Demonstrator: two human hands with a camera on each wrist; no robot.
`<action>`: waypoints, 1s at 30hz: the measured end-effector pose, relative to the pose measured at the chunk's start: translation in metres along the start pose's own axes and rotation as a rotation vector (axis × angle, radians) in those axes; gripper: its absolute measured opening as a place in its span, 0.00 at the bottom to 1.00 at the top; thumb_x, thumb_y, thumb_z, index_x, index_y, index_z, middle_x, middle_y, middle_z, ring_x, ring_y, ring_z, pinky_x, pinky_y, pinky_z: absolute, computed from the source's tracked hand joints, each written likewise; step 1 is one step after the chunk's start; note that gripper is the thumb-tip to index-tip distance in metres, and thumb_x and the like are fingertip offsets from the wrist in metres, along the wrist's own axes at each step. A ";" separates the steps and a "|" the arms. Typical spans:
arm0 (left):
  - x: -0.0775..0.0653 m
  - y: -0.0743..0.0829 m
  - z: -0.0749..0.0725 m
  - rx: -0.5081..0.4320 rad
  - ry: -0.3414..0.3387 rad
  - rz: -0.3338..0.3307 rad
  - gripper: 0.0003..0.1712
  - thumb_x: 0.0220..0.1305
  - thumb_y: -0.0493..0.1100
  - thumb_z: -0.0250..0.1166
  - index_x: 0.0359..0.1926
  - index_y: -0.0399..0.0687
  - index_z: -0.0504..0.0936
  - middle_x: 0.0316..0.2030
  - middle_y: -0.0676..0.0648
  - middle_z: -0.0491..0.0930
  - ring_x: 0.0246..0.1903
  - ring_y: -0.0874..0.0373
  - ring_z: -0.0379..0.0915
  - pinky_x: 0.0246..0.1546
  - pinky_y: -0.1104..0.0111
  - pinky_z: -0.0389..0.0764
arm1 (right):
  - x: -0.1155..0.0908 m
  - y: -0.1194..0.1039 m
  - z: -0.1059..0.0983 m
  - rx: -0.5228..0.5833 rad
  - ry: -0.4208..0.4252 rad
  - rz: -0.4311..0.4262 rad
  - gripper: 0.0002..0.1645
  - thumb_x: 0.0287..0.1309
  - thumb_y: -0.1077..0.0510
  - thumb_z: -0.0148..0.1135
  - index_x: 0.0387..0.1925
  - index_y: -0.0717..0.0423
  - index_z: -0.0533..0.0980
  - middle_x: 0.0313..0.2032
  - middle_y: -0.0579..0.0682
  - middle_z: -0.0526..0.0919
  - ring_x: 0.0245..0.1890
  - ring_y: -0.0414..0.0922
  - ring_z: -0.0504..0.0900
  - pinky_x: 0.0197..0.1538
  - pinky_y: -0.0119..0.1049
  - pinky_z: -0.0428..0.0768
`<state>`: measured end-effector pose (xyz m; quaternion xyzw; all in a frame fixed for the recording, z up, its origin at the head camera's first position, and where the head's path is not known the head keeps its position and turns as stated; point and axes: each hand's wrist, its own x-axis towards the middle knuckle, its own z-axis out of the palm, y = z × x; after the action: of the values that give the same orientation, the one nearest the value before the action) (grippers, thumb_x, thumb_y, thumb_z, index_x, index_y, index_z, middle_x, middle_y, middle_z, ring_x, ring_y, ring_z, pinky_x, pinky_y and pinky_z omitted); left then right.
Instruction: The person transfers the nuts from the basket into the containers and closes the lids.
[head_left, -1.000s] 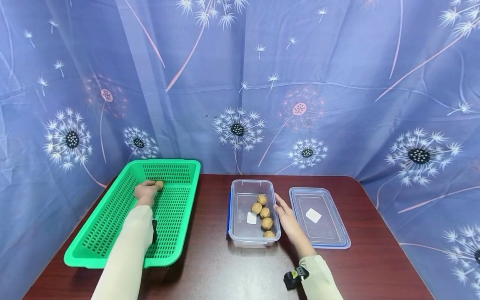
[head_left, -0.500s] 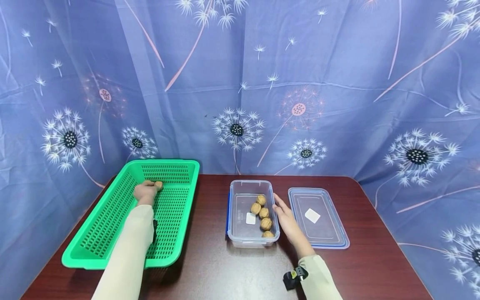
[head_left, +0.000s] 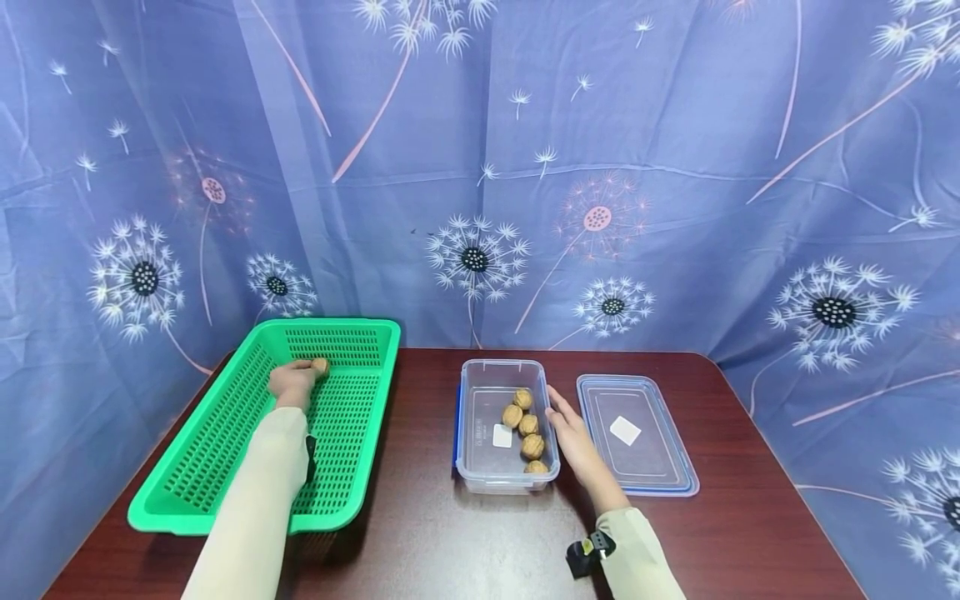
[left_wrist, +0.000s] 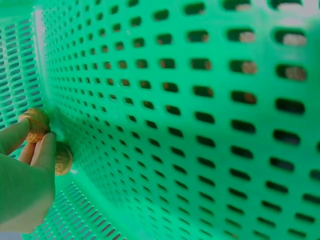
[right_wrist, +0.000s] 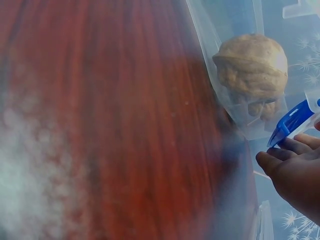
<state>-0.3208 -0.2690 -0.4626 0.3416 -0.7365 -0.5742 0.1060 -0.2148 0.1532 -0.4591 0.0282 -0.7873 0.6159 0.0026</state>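
Left wrist view: a walnut is pinched between the thumb and fingers of the left hand. Just beside those fingers, a second walnut is partly covered by them. Both are enclosed, together with the fingers, by the slotted walls of a green basket.

In the head view, the right hand is laid with fingers released and extended along the side of a clear container. By the right wrist camera, a blue clip is shown at these fingertips; whether it is touched cannot be told. Just across the wall from them, five walnuts are contained, with a white label seen farther from the fingers. Behind the back of the right hand, a clear lid is laid flat on the dark red table. Well beyond all fingertips, a blue dandelion-printed cloth is hung.
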 end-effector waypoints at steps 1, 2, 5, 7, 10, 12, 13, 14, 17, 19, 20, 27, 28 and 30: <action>0.000 0.001 0.000 -0.001 0.000 -0.002 0.20 0.65 0.36 0.60 0.57 0.37 0.78 0.62 0.38 0.70 0.61 0.43 0.64 0.62 0.53 0.69 | 0.000 0.000 0.000 0.000 0.000 0.000 0.29 0.71 0.65 0.41 0.70 0.69 0.55 0.69 0.67 0.57 0.69 0.63 0.54 0.71 0.57 0.52; -0.001 0.002 0.000 -0.016 -0.002 -0.007 0.20 0.65 0.36 0.60 0.57 0.37 0.78 0.63 0.38 0.70 0.61 0.43 0.65 0.63 0.54 0.69 | 0.000 0.000 0.000 0.000 -0.002 0.001 0.29 0.71 0.65 0.41 0.70 0.69 0.54 0.69 0.67 0.57 0.69 0.63 0.54 0.71 0.57 0.52; -0.002 0.006 0.000 -0.057 -0.020 -0.017 0.20 0.66 0.36 0.60 0.58 0.37 0.78 0.64 0.39 0.68 0.63 0.44 0.63 0.65 0.55 0.67 | -0.001 -0.001 0.000 -0.001 -0.004 0.003 0.29 0.71 0.65 0.41 0.70 0.69 0.54 0.69 0.67 0.57 0.69 0.63 0.54 0.71 0.57 0.52; -0.003 0.009 0.000 -0.100 -0.035 -0.025 0.21 0.66 0.35 0.60 0.59 0.38 0.77 0.65 0.39 0.67 0.65 0.45 0.61 0.66 0.55 0.65 | -0.001 0.000 0.001 0.001 -0.002 0.004 0.29 0.71 0.65 0.41 0.70 0.69 0.54 0.69 0.67 0.57 0.69 0.63 0.54 0.71 0.57 0.52; -0.003 0.014 0.000 -0.132 -0.057 -0.019 0.22 0.66 0.34 0.60 0.61 0.38 0.75 0.66 0.40 0.66 0.66 0.45 0.60 0.66 0.57 0.65 | -0.001 -0.001 0.001 0.006 0.001 0.001 0.29 0.71 0.66 0.41 0.70 0.70 0.54 0.69 0.67 0.57 0.69 0.63 0.54 0.71 0.57 0.52; -0.003 0.017 0.001 -0.144 -0.068 -0.012 0.22 0.66 0.34 0.61 0.61 0.39 0.75 0.65 0.39 0.67 0.65 0.46 0.61 0.65 0.58 0.66 | -0.001 -0.001 0.001 0.005 0.003 0.002 0.29 0.71 0.66 0.41 0.70 0.70 0.54 0.69 0.67 0.57 0.69 0.63 0.54 0.71 0.56 0.51; -0.003 0.019 0.001 -0.153 -0.071 -0.011 0.23 0.65 0.34 0.61 0.61 0.39 0.75 0.65 0.39 0.68 0.65 0.46 0.62 0.65 0.58 0.67 | -0.001 -0.001 0.001 0.003 0.004 0.004 0.29 0.71 0.66 0.41 0.70 0.70 0.54 0.69 0.67 0.57 0.69 0.63 0.54 0.71 0.56 0.51; -0.003 0.021 0.001 -0.158 -0.072 -0.011 0.23 0.65 0.35 0.62 0.61 0.40 0.75 0.65 0.40 0.68 0.64 0.46 0.63 0.64 0.59 0.68 | -0.001 -0.002 0.001 0.000 0.004 0.005 0.29 0.71 0.66 0.41 0.70 0.70 0.54 0.69 0.67 0.57 0.69 0.63 0.54 0.71 0.56 0.51; -0.004 0.026 0.001 -0.182 -0.074 -0.014 0.23 0.64 0.36 0.63 0.61 0.41 0.76 0.64 0.40 0.69 0.63 0.47 0.65 0.63 0.60 0.70 | -0.001 -0.002 0.001 -0.002 0.002 0.006 0.29 0.71 0.66 0.41 0.70 0.69 0.54 0.69 0.67 0.57 0.69 0.63 0.54 0.71 0.56 0.52; -0.005 0.030 0.001 -0.196 -0.074 -0.016 0.23 0.64 0.36 0.63 0.61 0.42 0.76 0.64 0.41 0.70 0.62 0.48 0.66 0.63 0.60 0.70 | -0.002 -0.002 0.001 -0.005 -0.001 0.003 0.29 0.71 0.65 0.41 0.70 0.69 0.54 0.69 0.67 0.57 0.69 0.64 0.55 0.71 0.57 0.52; -0.006 0.032 0.001 -0.199 -0.075 -0.017 0.23 0.64 0.37 0.64 0.61 0.42 0.76 0.64 0.41 0.70 0.62 0.48 0.67 0.63 0.60 0.70 | -0.002 -0.002 0.001 -0.004 -0.001 0.001 0.29 0.71 0.65 0.41 0.70 0.69 0.54 0.69 0.67 0.57 0.69 0.64 0.55 0.71 0.57 0.52; -0.009 0.041 -0.001 -0.285 -0.102 -0.033 0.23 0.62 0.38 0.66 0.60 0.45 0.78 0.56 0.45 0.77 0.58 0.52 0.72 0.60 0.64 0.73 | -0.003 -0.002 0.002 -0.020 0.003 0.005 0.29 0.71 0.65 0.41 0.70 0.69 0.54 0.69 0.68 0.57 0.69 0.64 0.55 0.71 0.58 0.52; -0.010 0.043 -0.001 -0.305 -0.107 -0.033 0.24 0.62 0.37 0.66 0.60 0.45 0.78 0.56 0.45 0.78 0.57 0.53 0.73 0.60 0.65 0.73 | -0.003 -0.003 0.002 -0.023 0.005 0.007 0.29 0.71 0.65 0.41 0.70 0.69 0.54 0.69 0.67 0.57 0.69 0.64 0.55 0.71 0.58 0.52; -0.013 0.047 -0.001 -0.327 -0.118 -0.030 0.24 0.62 0.37 0.66 0.60 0.45 0.77 0.57 0.45 0.77 0.56 0.54 0.74 0.60 0.66 0.73 | -0.004 -0.004 0.002 -0.032 0.008 0.008 0.29 0.71 0.65 0.41 0.70 0.69 0.55 0.69 0.67 0.57 0.69 0.64 0.55 0.70 0.58 0.53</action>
<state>-0.3286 -0.2563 -0.4164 0.2966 -0.6330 -0.7069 0.1081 -0.2109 0.1502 -0.4560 0.0225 -0.7971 0.6035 0.0038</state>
